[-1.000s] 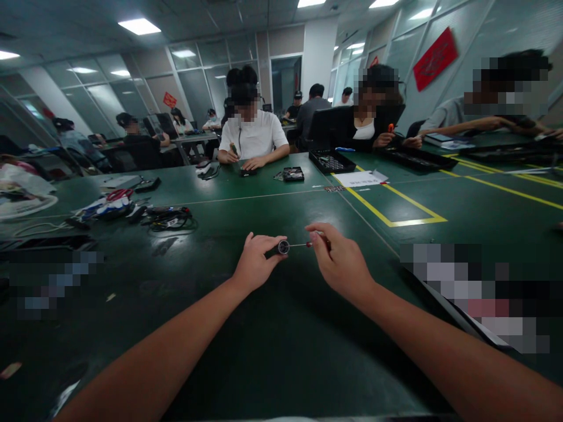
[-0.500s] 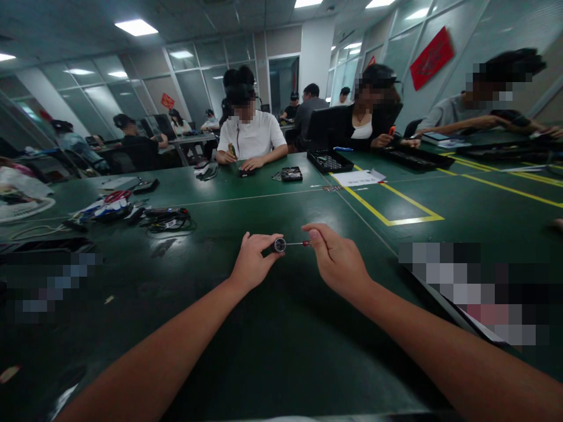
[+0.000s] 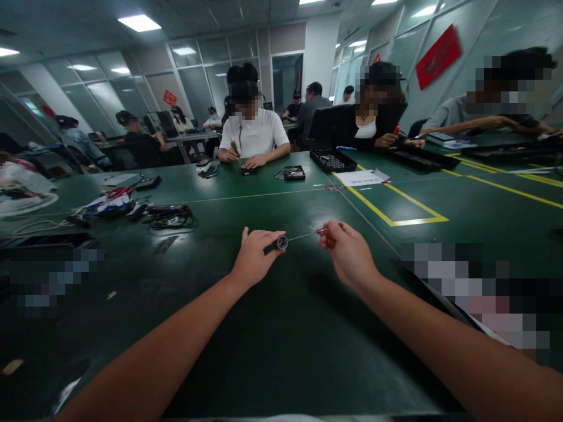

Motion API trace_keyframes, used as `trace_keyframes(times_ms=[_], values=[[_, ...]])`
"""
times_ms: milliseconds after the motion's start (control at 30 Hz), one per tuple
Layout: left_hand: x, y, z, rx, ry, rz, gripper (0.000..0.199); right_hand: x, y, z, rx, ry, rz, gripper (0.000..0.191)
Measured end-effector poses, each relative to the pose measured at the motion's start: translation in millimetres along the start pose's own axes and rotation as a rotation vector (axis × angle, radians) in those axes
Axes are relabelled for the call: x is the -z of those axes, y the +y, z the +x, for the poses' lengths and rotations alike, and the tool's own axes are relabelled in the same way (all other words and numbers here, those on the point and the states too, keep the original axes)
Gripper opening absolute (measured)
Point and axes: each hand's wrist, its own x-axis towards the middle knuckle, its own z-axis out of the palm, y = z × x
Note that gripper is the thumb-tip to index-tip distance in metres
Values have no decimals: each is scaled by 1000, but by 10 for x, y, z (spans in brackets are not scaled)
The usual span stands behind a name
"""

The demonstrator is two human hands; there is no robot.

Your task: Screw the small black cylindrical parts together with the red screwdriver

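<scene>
Between the thumb and fingers of my left hand [image 3: 256,256] is a small dark cylinder [image 3: 281,242], its round open end with a light rim facing right and toward me. My right hand [image 3: 349,249] is closed on the red handle of a thin screwdriver [image 3: 323,231]. The screwdriver's shaft points left toward the cylinder, and its tip lies close to the round end; whether they touch is hard to tell. Both hands are held above the green table [image 3: 264,351].
Coiled cables [image 3: 171,217] lie at the left. A black parts tray [image 3: 332,159] and a white paper [image 3: 360,178] are across the table, near yellow tape [image 3: 417,222]. Several people sit around, including a person in a white shirt [image 3: 255,138] opposite.
My right hand has drawn slightly right and turned, and the screwdriver is farther from the cylinder. The cylinder's open end is turned more to the right.
</scene>
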Motion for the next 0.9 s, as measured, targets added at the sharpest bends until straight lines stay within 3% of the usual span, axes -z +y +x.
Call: trace_keyframes(times_ms=[100,467,567,900], values=[[-18,6,-2,8,-3,-5,36,-4,-6,-11,90,31,-69,26],[-22,3,-16,25,15,6,35,-19,-106,-219,443,-204,-525,16],[-14,3,-12,29,34,3,34,-38,-151,-275,540,-187,-652,14],[-4,5,11,62,53,-16,31,-40,-104,-241,450,-203,-611,18]])
